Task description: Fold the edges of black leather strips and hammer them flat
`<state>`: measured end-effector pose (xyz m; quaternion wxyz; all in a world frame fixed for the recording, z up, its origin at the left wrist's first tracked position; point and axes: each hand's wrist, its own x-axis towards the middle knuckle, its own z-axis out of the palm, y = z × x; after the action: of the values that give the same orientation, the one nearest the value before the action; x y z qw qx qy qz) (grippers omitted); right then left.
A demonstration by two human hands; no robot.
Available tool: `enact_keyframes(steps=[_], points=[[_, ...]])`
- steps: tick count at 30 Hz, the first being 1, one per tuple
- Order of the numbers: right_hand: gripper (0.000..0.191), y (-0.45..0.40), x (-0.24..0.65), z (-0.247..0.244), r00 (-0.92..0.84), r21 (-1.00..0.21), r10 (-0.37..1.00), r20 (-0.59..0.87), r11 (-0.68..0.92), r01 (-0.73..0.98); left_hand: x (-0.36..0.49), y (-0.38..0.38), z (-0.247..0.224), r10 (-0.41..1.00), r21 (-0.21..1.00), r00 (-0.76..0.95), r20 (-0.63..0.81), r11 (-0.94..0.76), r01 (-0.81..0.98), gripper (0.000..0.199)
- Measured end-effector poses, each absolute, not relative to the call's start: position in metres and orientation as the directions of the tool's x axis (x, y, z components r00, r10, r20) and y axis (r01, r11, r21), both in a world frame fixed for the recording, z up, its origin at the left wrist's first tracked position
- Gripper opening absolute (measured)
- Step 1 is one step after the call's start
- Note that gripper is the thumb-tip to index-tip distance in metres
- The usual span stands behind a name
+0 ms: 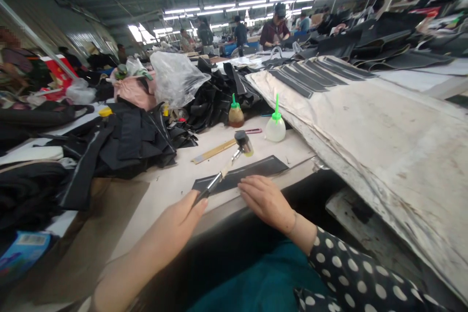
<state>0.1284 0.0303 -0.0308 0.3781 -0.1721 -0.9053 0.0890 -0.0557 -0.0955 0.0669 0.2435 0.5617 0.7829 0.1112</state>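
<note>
My left hand (pixel 171 229) grips the dark end of a small hammer (pixel 215 183). The hammer's metal shaft slants up and away, and its head, dark on one side and yellowish on the other, is over the far side of a dark strip of material (pixel 252 170). That strip lies flat near the table's front edge. My right hand (pixel 265 201) rests palm down at the strip's near edge, fingers stretched out and holding nothing. Behind the hammer are a yellowish ruler (pixel 214 151) and a pink-handled tool (pixel 254 131), partly hidden by the hammer head.
Two squeeze bottles with green nozzles, one brownish (pixel 236 116) and one whitish (pixel 275 129), stand beyond the strip. Dark cut pieces (pixel 131 141) pile up at left. A cloth-covered board (pixel 383 131) at right carries several dark strips (pixel 314 75). People work farther back.
</note>
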Motion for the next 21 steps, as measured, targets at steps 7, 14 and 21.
enact_keyframes(steps=[7,14,21], points=[[0.024,0.031,0.13,-0.032,-0.662,-0.291,0.394,0.638,0.919,0.266,-0.046,-0.079,0.071,0.957,0.434,-0.211,-0.198,0.278,0.857,0.033],[0.023,0.031,0.131,-0.029,-0.691,-0.292,0.378,0.616,0.924,0.245,-0.037,-0.06,0.067,0.965,0.362,-0.089,-0.248,0.177,0.915,0.027],[0.022,0.032,0.131,-0.031,-0.676,-0.288,0.37,0.637,0.928,0.237,-0.027,-0.038,0.072,0.975,0.353,-0.1,-0.198,0.166,0.921,0.029]])
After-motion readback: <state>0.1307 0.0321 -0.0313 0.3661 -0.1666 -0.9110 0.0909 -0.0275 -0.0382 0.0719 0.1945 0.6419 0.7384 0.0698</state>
